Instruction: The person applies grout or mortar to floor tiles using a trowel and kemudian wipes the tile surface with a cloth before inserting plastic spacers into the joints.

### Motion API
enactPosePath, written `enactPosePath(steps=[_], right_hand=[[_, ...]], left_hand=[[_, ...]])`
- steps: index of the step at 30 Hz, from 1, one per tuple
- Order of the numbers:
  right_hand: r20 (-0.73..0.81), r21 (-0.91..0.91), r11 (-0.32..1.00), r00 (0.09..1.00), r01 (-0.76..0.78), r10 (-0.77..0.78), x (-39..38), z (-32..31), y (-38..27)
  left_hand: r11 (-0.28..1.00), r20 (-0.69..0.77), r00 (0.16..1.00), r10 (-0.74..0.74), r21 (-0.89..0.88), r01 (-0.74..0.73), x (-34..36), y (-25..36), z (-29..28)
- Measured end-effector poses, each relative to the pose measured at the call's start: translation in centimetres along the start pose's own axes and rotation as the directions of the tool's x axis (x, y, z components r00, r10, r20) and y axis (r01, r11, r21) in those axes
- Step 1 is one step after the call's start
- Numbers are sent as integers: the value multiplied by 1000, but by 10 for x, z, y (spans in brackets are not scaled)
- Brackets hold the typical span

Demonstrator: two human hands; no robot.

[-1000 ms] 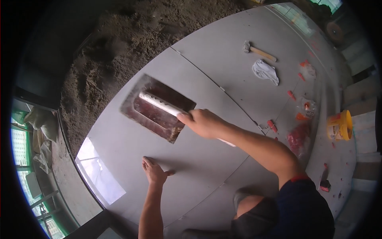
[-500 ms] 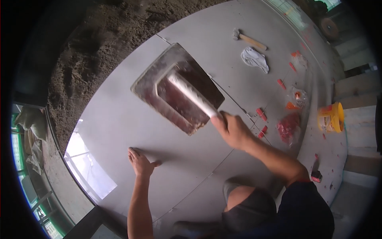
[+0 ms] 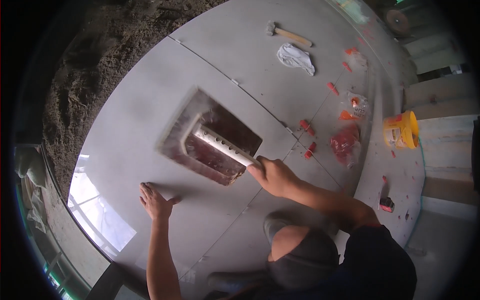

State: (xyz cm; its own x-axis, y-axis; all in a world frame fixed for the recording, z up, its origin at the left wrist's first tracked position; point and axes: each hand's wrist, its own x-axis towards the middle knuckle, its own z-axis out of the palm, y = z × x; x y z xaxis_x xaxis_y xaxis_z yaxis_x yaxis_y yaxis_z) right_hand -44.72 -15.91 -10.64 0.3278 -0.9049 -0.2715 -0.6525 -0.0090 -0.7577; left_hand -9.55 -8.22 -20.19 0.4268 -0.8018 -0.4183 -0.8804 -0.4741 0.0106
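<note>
Float point(image 3: 210, 137) is swung left; stiff, heavyish, gripped at handle end by right hand point(image 3: 272, 175); left hand point(image 3: 156, 201) flat, spread on tile point(image 3: 125, 125).

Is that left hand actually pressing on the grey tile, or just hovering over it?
Touching. The head view shows the left hand lying flat, fingers spread, on the large grey tile, with no gap visible under the palm.

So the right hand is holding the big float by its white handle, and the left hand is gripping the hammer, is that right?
Not quite. The right hand does hold the float by its white handle, but the left hand lies flat and open on the grey tile. The hammer lies untouched at the far side, as the head view shows.
</note>
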Motion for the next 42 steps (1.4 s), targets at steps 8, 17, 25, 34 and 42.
enactPosePath(steps=[8,17,25,34,42], right_hand=[[176,-182,956,949,-229,261,49,57,68],[200,13,998,978,-60,56,50,6,-67],[220,-336,941,969,-33,113,0,51,19],[322,2,997,944,72,-69,-3,20,-69],[256,-311,944,947,-110,194,22,53,54]], left_hand=[[999,-112,994,11,-44,-16,-29,-23,45],[979,56,989,137,-161,-126,-140,13,65],[968,45,984,172,-195,-160,-149,23,75],[973,14,987,158,-172,-153,-155,12,79],[974,49,985,165,-168,-154,-150,18,67]])
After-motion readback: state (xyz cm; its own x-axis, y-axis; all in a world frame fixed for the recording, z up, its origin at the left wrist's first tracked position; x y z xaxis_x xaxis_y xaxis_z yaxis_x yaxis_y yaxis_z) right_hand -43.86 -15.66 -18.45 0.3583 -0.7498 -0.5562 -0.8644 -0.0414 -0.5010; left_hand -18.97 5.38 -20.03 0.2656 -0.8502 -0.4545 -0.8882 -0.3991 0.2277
